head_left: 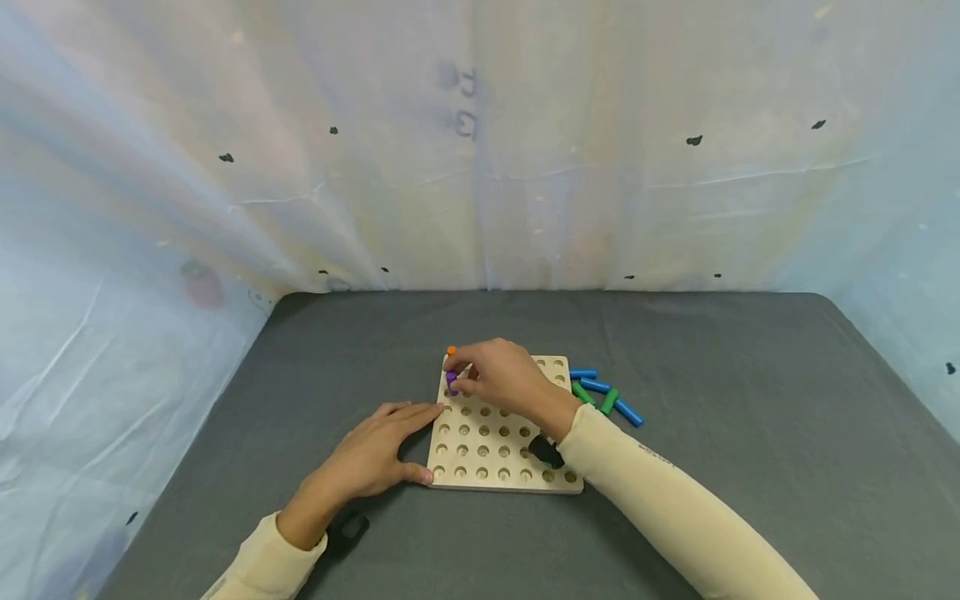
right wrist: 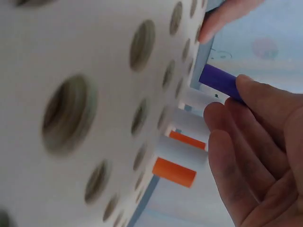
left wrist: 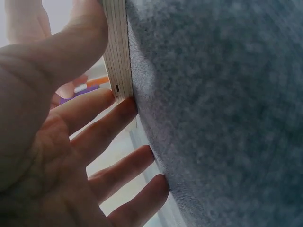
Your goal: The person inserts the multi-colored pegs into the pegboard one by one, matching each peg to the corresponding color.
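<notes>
A wooden pegboard (head_left: 492, 484) with rows of round holes lies on the table. My right hand (head_left: 498, 375) is over its far left part, pinching a purple peg (right wrist: 220, 81) between thumb and fingers. The peg is tilted, its free end just off the board in the right wrist view. Orange pegs (right wrist: 174, 172) and white pegs (right wrist: 182, 152) stand in holes near that hand. With fingers spread, my left hand (head_left: 375, 450) touches the board's left side; its fingertips meet the layered edge (left wrist: 118, 56) in the left wrist view.
Several loose pegs lie against the board's right side, blue pegs (head_left: 628, 412) and green pegs (head_left: 609, 401). The grey tabletop (head_left: 712, 375) surrounds the board. Pale hanging sheets (head_left: 525, 208) close off the back and sides.
</notes>
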### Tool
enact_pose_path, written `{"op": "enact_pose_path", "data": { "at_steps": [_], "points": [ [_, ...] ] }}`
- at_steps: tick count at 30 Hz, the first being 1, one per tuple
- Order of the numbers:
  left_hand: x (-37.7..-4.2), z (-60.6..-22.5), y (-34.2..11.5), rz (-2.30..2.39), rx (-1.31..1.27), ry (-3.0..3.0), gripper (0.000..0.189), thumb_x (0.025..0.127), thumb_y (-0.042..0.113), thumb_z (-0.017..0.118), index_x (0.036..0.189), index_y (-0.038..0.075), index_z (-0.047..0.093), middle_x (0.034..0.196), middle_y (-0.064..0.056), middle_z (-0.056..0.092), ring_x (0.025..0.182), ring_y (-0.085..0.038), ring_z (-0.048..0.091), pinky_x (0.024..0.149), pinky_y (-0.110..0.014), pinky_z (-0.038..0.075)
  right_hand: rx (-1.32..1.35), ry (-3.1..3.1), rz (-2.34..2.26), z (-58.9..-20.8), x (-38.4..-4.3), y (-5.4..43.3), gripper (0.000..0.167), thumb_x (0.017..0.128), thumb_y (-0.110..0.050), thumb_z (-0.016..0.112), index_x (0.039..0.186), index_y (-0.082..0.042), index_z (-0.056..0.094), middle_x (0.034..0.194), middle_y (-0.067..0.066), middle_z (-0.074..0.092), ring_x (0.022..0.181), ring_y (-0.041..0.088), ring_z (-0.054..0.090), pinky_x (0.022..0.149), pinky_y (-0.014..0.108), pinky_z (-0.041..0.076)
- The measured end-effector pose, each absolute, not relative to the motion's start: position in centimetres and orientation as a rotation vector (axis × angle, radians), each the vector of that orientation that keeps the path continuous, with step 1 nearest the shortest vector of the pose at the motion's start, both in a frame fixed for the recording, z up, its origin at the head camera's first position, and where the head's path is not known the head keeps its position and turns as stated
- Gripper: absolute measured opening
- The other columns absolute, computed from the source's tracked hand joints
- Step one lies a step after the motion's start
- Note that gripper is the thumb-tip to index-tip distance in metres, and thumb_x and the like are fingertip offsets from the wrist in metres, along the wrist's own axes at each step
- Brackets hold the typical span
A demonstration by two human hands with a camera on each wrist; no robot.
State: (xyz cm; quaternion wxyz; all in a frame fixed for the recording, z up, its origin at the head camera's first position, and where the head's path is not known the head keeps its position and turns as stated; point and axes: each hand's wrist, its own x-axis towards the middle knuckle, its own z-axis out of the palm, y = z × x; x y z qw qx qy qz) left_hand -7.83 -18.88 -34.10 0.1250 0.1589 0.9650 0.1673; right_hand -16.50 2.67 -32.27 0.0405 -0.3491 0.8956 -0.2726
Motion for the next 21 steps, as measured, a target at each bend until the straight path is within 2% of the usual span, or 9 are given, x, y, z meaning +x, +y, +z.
{"op": "enact_pose_path", "data": {
  "at_steps": [3,8,15,21],
  "points": [
    [-7.8,-34.1,-19.0,0.489,0.476,2.820,0.090,0.072,0.044,0.084,0.151,0.027,0.045,0.152,-0.001,0.049,0.140,-0.031,0.043,0.106,-0.059,0.040,-1.043,2.746,-0.818,-32.6,-16.6,2.1,0.026,0.093,-0.027,0.071,0.118,-0.019,0.073,0.105,-0.006,0.076,0.083,0.006,0.070,0.069,0.023,0.053],
    [-7.7,-34.4,-19.0,0.513,0.425,2.802,0.091,0.070,0.044,0.085,0.150,0.029,0.046,0.152,0.002,0.049,0.141,-0.031,0.042,0.107,-0.059,0.040,-1.031,2.755,-0.796,-33.2,-16.7,1.6,0.025,0.093,-0.028,0.072,0.117,-0.021,0.074,0.103,-0.009,0.076,0.081,0.003,0.068,0.069,0.022,0.051],
    [-7.8,-34.3,-19.1,0.543,0.388,2.799,0.091,0.070,0.045,0.085,0.151,0.031,0.045,0.153,0.001,0.049,0.145,-0.034,0.039,0.103,-0.065,0.040,-1.097,2.771,-0.793,-33.2,-16.9,1.3,0.023,0.092,-0.028,0.073,0.113,-0.019,0.075,0.101,-0.008,0.077,0.077,0.003,0.068,0.062,0.021,0.049],
    [-7.6,-34.0,-19.1,0.522,0.360,2.761,0.092,0.072,0.047,0.084,0.152,0.034,0.041,0.155,-0.001,0.047,0.147,-0.033,0.036,0.100,-0.067,0.041,-1.096,2.763,-0.733,-33.3,-17.0,1.3,0.020,0.092,-0.029,0.073,0.110,-0.022,0.076,0.100,-0.010,0.077,0.079,0.002,0.068,0.065,0.022,0.050]
  ]
}}
